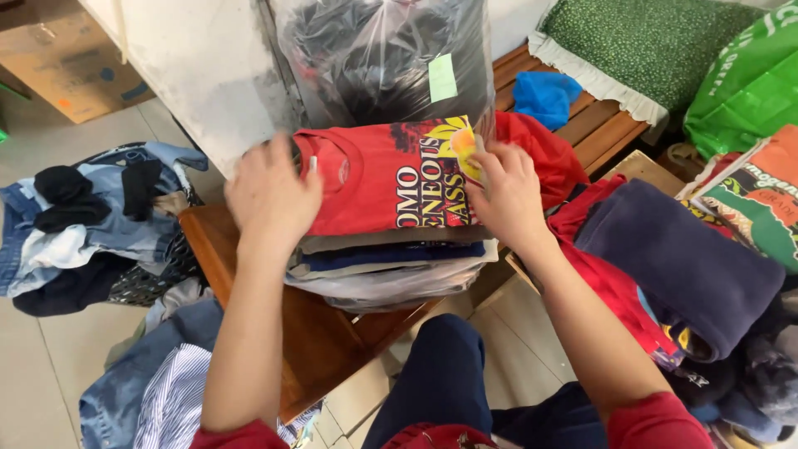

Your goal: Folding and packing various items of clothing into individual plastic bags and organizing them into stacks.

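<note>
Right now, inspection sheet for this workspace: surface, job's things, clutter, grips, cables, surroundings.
Surface: wooden stool on a tiled floor, partly bare.
Job's things: folded red shirt tops a stack of folded clothes on the stool.
Clutter: denim pile at left, navy cloth at right.
Grips: left hand flat on the shirt's left edge; right hand pressing its right edge.
Cables: nothing seen.
Surroundings: clear bag of dark clothes, wooden bench, green bag.
</note>
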